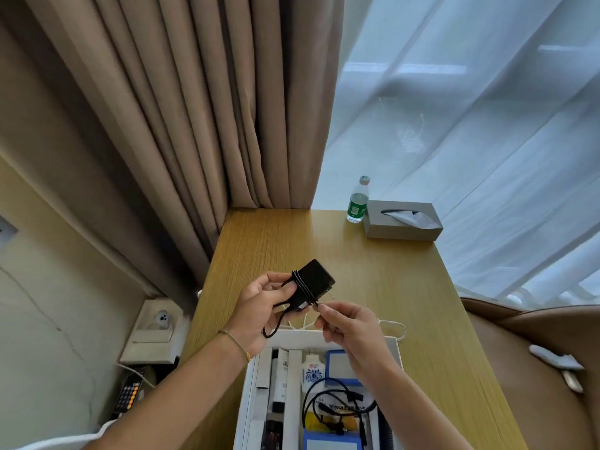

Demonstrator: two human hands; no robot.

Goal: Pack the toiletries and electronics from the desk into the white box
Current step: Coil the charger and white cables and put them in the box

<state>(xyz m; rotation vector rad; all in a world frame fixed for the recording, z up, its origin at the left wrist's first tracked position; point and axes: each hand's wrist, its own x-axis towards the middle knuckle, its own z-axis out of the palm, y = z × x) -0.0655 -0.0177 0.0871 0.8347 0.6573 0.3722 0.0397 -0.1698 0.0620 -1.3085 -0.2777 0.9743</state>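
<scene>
While the left hand [259, 303] grips a black charger [313, 282] above the worktop [406, 287], the right hand [349, 326] pinches the end of the charger's black cable [300, 287], which is wound around the body. Two metal prongs stick out toward the right hand. Below both hands, the white box [250, 401] sits open at the near edge, holding white tubes, a small patterned bottle, blue cases and a loose tangle of black cords. A white cable [394, 326] lies on the wood just behind the box. At the far end stand a green-labelled bottle [358, 203] and, just beside it, a grey tissue box [402, 222].
</scene>
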